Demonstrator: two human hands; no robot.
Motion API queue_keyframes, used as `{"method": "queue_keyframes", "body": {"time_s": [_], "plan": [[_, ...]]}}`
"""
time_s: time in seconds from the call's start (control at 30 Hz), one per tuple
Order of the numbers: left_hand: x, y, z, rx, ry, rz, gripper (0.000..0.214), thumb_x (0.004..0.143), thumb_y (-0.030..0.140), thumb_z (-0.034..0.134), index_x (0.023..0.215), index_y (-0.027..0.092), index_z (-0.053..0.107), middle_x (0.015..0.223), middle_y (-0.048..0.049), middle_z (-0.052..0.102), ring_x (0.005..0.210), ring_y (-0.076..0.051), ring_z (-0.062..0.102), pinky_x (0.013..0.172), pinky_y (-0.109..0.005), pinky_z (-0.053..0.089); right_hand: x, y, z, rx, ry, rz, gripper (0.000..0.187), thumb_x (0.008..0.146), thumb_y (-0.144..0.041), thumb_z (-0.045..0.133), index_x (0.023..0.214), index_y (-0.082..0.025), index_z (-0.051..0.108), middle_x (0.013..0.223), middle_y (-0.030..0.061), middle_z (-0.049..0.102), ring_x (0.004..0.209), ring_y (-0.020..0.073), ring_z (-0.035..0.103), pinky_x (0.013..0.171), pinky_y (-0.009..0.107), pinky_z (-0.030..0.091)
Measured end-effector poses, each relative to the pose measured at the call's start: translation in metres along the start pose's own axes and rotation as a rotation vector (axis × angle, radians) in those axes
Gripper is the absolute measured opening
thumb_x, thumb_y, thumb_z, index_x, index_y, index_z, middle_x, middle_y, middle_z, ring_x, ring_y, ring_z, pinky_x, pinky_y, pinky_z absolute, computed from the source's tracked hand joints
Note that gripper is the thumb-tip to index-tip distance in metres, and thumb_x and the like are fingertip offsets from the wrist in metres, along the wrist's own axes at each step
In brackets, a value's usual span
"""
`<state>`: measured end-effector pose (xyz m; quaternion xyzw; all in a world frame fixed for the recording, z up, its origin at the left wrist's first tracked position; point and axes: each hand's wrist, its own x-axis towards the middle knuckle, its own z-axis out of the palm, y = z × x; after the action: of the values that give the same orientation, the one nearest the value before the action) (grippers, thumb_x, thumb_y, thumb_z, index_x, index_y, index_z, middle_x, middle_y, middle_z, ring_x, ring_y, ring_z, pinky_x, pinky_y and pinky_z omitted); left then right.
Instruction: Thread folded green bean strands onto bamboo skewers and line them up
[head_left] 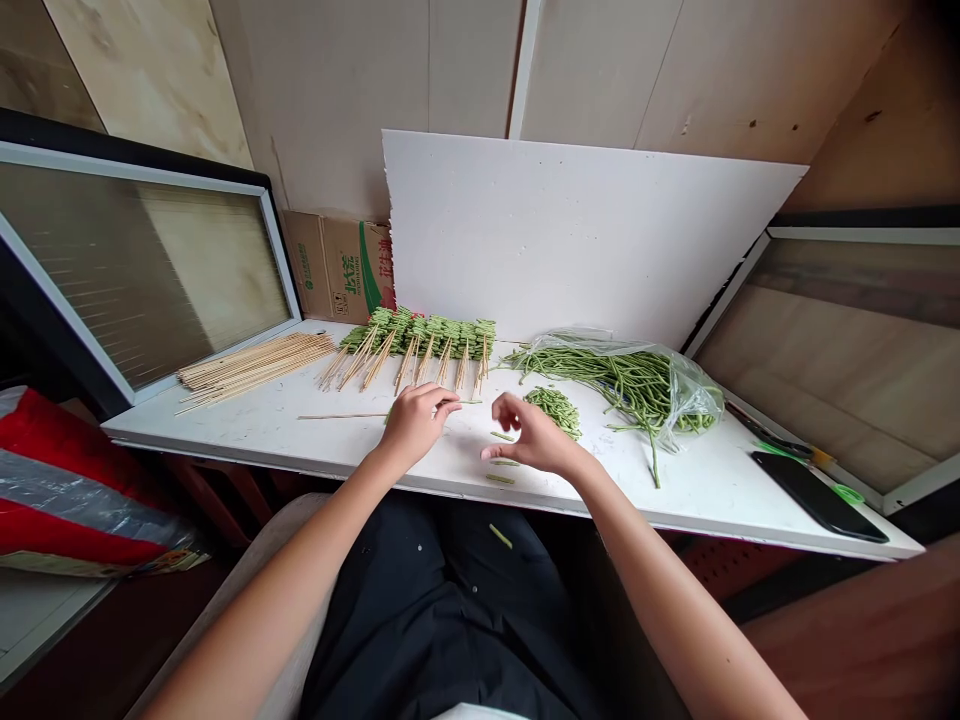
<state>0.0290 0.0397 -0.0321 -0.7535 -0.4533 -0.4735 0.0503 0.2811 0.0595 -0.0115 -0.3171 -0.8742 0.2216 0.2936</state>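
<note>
My left hand (420, 420) is closed in a pinch above the white table. A thin bamboo skewer (341, 416) runs into it from the left, its middle hidden by the hand. Past my left fingertips, a slim green bit (470, 402) sticks out to the right; a trace of green also shows by the hand's left edge. To the right, my right hand (532, 438) has thumb and curled fingers apart, with nothing seen between them. Close to it lie cut green bean pieces (500, 479) and a heap of cut beans (555, 410), partly behind the hand.
Skewers threaded with beans (442, 340) are stacked at the back. Left of them lies a pile of bare skewers (255, 365). Long beans (637, 385) spill from a plastic bag (686, 385). A black phone (814, 495) lies right. One bean piece (500, 537) rests on my lap.
</note>
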Motion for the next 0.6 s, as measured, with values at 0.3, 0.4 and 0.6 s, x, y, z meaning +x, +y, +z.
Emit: {"method": "queue_keyframes", "body": {"time_s": [0.3, 0.4, 0.6], "plan": [[0.001, -0.02, -0.003, -0.085, -0.039, -0.079, 0.007, 0.093, 0.019, 0.073, 0.096, 0.022, 0.079, 0.097, -0.0054, 0.08, 0.09, -0.024, 0.074, 0.086, -0.036, 0.056, -0.01, -0.032, -0.005, -0.13, -0.476, 0.344, 0.042, 0.094, -0.054, 0.07, 0.073, -0.017, 0.073, 0.067, 0.0061, 0.074, 0.055, 0.0146, 0.055, 0.058, 0.027, 0.038], [0.002, -0.021, -0.007, -0.091, -0.044, -0.095, 0.008, 0.094, 0.02, 0.072, 0.096, 0.022, 0.08, 0.098, -0.0054, 0.081, 0.092, -0.024, 0.074, 0.087, -0.037, 0.057, -0.036, -0.064, 0.019, -0.385, -0.421, 0.307, 0.03, 0.093, -0.046, 0.073, 0.079, -0.02, 0.078, 0.073, 0.0081, 0.076, 0.064, 0.0199, 0.064, 0.063, 0.029, 0.041], [0.002, -0.03, -0.01, -0.117, -0.069, -0.136, 0.009, 0.093, 0.026, 0.073, 0.096, 0.021, 0.08, 0.1, -0.0065, 0.081, 0.094, -0.024, 0.075, 0.088, -0.037, 0.058, -0.097, -0.066, 0.103, -0.565, -0.553, 0.093, 0.018, 0.099, -0.03, 0.066, 0.108, -0.02, 0.078, 0.099, 0.0112, 0.078, 0.081, 0.0246, 0.073, 0.068, 0.03, 0.047]]}}
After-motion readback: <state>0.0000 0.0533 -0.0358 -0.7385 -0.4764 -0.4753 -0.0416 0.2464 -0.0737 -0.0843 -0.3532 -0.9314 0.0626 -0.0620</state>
